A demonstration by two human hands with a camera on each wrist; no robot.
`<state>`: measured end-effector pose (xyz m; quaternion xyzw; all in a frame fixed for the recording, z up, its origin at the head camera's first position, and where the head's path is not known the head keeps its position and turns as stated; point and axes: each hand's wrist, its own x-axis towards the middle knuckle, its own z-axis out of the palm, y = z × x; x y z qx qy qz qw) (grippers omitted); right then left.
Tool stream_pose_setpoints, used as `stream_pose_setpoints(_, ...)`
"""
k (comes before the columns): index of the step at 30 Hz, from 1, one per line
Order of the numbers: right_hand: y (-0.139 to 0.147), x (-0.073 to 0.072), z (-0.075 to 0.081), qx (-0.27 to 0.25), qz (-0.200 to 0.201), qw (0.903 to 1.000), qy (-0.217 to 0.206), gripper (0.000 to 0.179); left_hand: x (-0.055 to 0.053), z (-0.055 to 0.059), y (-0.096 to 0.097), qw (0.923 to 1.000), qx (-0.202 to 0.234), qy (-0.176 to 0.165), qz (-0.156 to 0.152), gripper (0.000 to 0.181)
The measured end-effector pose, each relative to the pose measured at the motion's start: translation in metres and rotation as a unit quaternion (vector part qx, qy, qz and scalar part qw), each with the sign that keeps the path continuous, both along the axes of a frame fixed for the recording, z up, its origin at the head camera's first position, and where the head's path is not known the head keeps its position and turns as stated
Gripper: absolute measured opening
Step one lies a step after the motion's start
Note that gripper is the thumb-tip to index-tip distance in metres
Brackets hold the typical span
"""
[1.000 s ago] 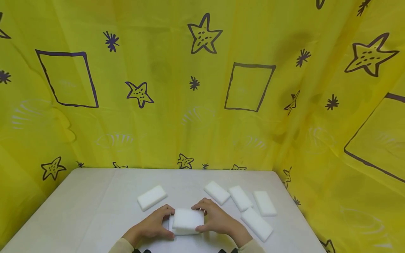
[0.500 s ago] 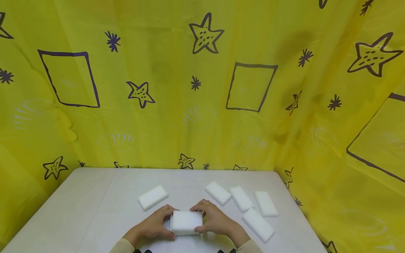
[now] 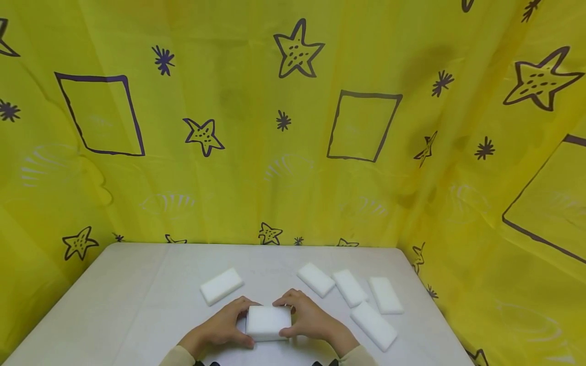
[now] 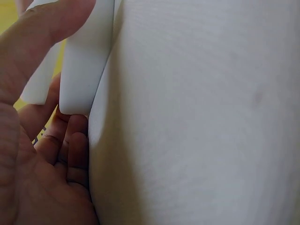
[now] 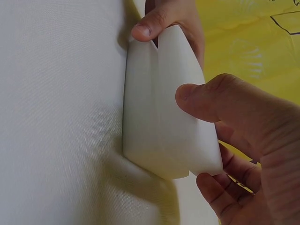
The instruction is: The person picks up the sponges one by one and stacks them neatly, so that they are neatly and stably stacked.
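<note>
Two white sponge blocks lie one over the other at the table's front middle. My left hand holds the lower sponge, thumb on its near side and fingers at the far side. My right hand pinches the upper sponge from the right, thumb in front. In the right wrist view, the lower sponge rests on the table, and a narrow wedge-shaped gap shows between the two blocks near the left thumb. From the head, the upper block hides most of the lower one.
One loose sponge lies behind my left hand. Several more, such as this sponge, lie to the right on the white table. Yellow patterned curtains enclose the back and sides.
The upper sponge has come down and shifted slightly left, now lining up over the lower one. The right hand moved with it; the left hand stays almost still.
</note>
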<state>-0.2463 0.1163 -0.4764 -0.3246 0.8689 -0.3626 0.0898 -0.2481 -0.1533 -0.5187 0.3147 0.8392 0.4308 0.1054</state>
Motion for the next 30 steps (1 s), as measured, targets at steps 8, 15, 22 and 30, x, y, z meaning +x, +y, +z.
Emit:
stream_pose_setpoints(8,-0.0038,-0.0009,0.0002,0.01,-0.002,0.9999,-0.002,0.053,0.0006,-0.0009,-0.0007,0.9999,-0.009,0.001,0.005,0.069)
stream_pose_setpoints(15,-0.0051,-0.0029,0.0005,0.032,0.001,0.9994,0.015,0.053,-0.0002,-0.0017,-0.0011,0.9998,-0.019,0.001,0.009,0.069)
stream_pose_setpoints(22,-0.0049,-0.0031,0.0007,0.031,0.004,0.9995,0.011,0.052,-0.0007,-0.0009,-0.001,0.9996,-0.026,-0.003,0.014,0.067)
stream_pose_setpoints(30,-0.0051,-0.004,-0.0014,0.03,0.001,0.9995,0.004,0.051,0.0001,0.0026,-0.0021,0.9991,-0.026,-0.029,0.017,0.067)
